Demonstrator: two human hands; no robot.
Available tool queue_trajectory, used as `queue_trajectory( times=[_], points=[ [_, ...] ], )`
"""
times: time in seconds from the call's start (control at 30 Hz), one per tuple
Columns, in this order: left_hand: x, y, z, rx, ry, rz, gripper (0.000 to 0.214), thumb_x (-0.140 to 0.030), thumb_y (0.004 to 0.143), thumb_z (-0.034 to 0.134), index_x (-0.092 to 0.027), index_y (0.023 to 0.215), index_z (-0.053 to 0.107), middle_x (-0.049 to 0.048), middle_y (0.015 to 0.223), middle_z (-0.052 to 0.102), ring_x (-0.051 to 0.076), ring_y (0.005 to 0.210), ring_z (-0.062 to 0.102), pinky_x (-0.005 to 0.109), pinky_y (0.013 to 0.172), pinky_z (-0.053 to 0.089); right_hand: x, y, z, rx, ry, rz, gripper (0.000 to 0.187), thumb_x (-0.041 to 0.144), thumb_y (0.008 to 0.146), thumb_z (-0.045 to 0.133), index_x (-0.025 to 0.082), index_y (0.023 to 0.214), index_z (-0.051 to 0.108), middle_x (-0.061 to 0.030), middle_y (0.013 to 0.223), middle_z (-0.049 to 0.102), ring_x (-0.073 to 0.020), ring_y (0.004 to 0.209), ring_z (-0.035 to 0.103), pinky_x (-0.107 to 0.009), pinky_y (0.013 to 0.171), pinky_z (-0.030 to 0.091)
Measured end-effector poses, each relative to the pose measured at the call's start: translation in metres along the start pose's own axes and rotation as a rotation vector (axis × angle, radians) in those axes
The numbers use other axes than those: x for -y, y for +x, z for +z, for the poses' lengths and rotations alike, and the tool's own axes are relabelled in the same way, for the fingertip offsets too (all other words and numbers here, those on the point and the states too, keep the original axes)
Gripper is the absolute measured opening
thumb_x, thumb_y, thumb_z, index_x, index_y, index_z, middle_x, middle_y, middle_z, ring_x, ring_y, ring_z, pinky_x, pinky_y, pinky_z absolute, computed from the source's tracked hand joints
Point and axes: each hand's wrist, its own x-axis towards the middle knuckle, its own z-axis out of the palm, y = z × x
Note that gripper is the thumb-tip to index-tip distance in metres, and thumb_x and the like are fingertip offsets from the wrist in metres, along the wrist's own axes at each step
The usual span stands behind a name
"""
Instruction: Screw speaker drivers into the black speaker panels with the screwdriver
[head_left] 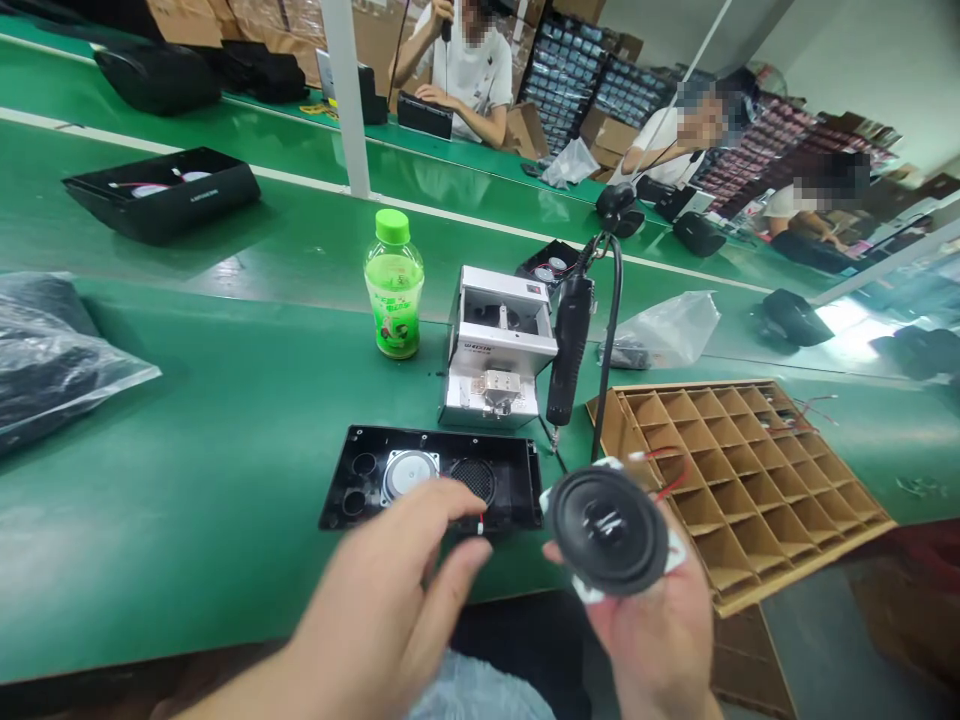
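Note:
My right hand (660,630) grips a loudspeaker driver (607,530) above the table's front edge, its black cone facing up. A red wire (671,470) trails from the driver's far side. Over the near edge of a black speaker housing (442,478), my left hand (397,570) is open, thumb and index finger apart. A small white connector (481,528) on a red wire shows in the gap between those fingers; whether they touch it I cannot tell. Inside the housing sits one driver (410,472), beside a round grille opening (474,482). My left hand hides part of the housing.
Behind the housing stands a white screw feeder (499,350), with a black electric screwdriver (571,350) hanging beside it. A green-capped bottle (394,290) is left of it. At right lies a divided cardboard tray (735,480). Housings rest on a conveyor (300,230); several people work beyond.

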Motion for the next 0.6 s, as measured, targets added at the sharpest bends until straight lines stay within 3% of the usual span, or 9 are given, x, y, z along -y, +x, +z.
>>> queue_trajectory(
  times=[0.03,0.1,0.17,0.23,0.3,0.37,0.5,0.6],
  points=[
    [0.003,0.011,-0.01,-0.04,0.271,0.118,0.023,-0.029,0.114,0.053,-0.025,0.126,0.072,0.0092,0.126,0.078,0.021,0.093,0.073,0.035,0.081,0.057,0.001,0.009,-0.006,0.003,-0.038,0.017,0.047,0.041,0.114,0.048,0.036,0.161,0.05,-0.0104,0.127,0.076,-0.0232,0.101,0.08,-0.036,0.077,0.069],
    [0.008,0.038,-0.022,0.14,0.663,0.285,0.023,-0.014,0.103,0.064,-0.023,0.12,0.077,0.0098,0.121,0.08,0.027,0.099,0.074,0.04,0.084,0.057,0.006,0.031,-0.016,0.101,-0.14,0.053,0.047,0.03,0.106,0.064,0.037,0.153,0.062,-0.0094,0.132,0.074,-0.0249,0.112,0.078,-0.039,0.088,0.068],
    [0.014,0.061,-0.024,0.355,0.792,0.348,0.018,-0.008,0.092,0.076,-0.021,0.104,0.08,0.0058,0.097,0.081,0.027,0.086,0.072,0.039,0.076,0.055,0.013,0.052,-0.018,0.247,-0.239,0.081,0.054,0.019,0.095,0.076,0.037,0.145,0.071,-0.0085,0.136,0.072,-0.0264,0.12,0.075,-0.042,0.102,0.066],
    [0.018,0.074,-0.023,0.432,0.794,0.355,0.017,-0.005,0.086,0.08,-0.022,0.087,0.078,0.0019,0.08,0.076,0.025,0.076,0.069,0.037,0.068,0.052,0.017,0.066,-0.013,0.382,-0.312,0.087,0.061,0.014,0.09,0.077,0.036,0.146,0.071,-0.0075,0.138,0.071,-0.0249,0.122,0.074,-0.042,0.107,0.064],
    [0.022,0.075,-0.026,0.423,0.776,0.34,0.021,-0.003,0.086,0.078,-0.022,0.079,0.075,0.0012,0.079,0.075,0.024,0.074,0.068,0.038,0.067,0.051,0.017,0.074,-0.005,0.505,-0.404,0.071,0.062,0.015,0.092,0.075,0.033,0.15,0.067,-0.0073,0.135,0.071,-0.021,0.114,0.076,-0.038,0.102,0.066],
    [0.028,0.067,-0.035,0.361,0.75,0.333,0.021,-0.002,0.088,0.075,-0.022,0.082,0.076,0.0016,0.088,0.077,0.024,0.078,0.068,0.039,0.072,0.053,0.013,0.077,0.002,0.586,-0.497,0.05,0.059,0.02,0.094,0.076,0.029,0.151,0.064,-0.007,0.131,0.072,-0.019,0.105,0.076,-0.036,0.093,0.067],
    [0.04,0.045,-0.056,0.181,0.71,0.399,0.026,-0.009,0.102,0.06,-0.024,0.099,0.082,0.0056,0.109,0.08,0.025,0.09,0.072,0.041,0.077,0.056,0.003,0.085,0.008,0.704,-0.558,0.024,0.036,0.032,0.095,0.084,0.027,0.127,0.068,-0.0019,0.119,0.079,-0.0197,0.099,0.076,-0.037,0.088,0.064],
    [0.046,0.039,-0.062,0.14,0.688,0.404,0.036,-0.011,0.107,0.049,-0.025,0.105,0.083,0.0082,0.119,0.08,0.027,0.1,0.077,0.043,0.084,0.06,-0.001,0.095,0.009,0.782,-0.567,0.007,0.025,0.038,0.098,0.081,0.027,0.115,0.067,-0.0011,0.121,0.08,-0.0212,0.104,0.077,-0.038,0.089,0.063]
  ],
)
